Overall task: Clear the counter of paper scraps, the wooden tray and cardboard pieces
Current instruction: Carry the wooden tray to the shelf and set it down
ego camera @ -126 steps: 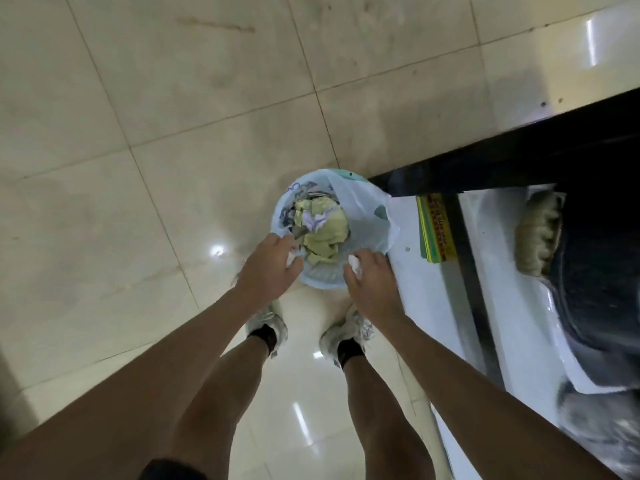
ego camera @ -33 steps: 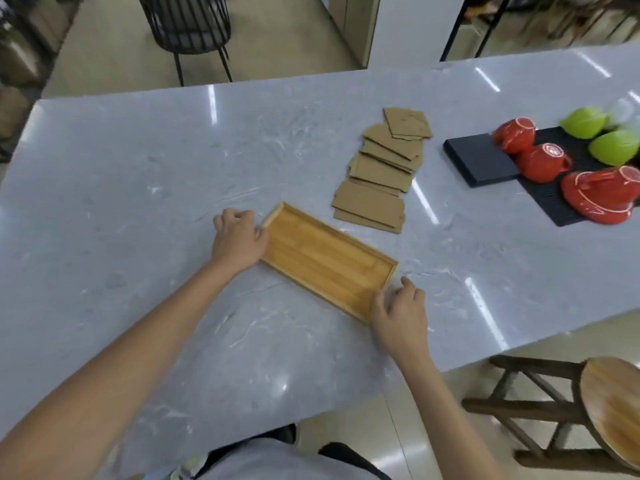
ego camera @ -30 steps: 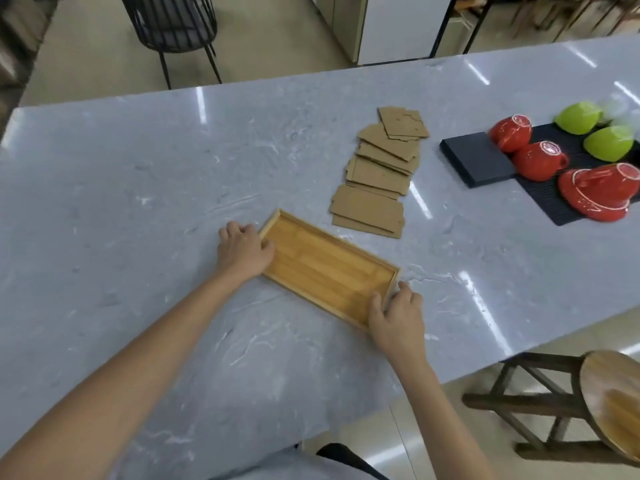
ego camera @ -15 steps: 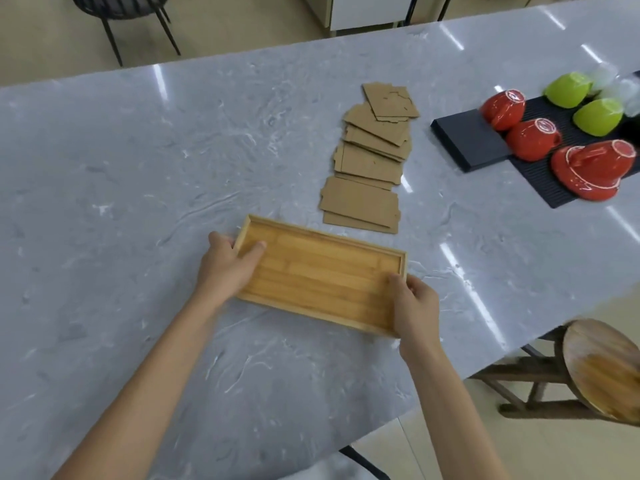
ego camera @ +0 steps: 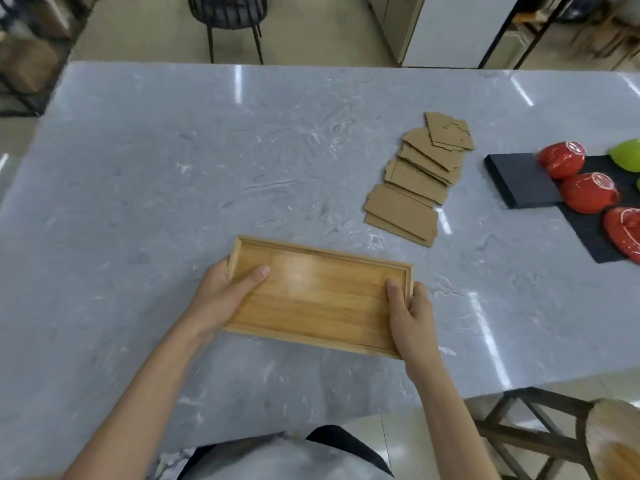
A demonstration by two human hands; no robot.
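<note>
Wooden tray [ego camera: 322, 296]: lay near the front edge of the grey desk [ego camera: 138, 188], long side across; held at both short ends.
Handling: judged stiff, light, smooth-faced and perhaps a little slick; raised rim at the short ends judged the best place to take hold.
Left hand [ego camera: 221, 296]: clamped on the left end, thumb laid inside on the floor, fingers hidden beneath.
Right hand [ego camera: 410, 317]: clamped on the right end, thumb inside, fingers curled round the rim.
Cardboard pieces [ego camera: 420, 176]: fanned in an overlapping stack beyond the tray's right end, well apart, untouched.
</note>
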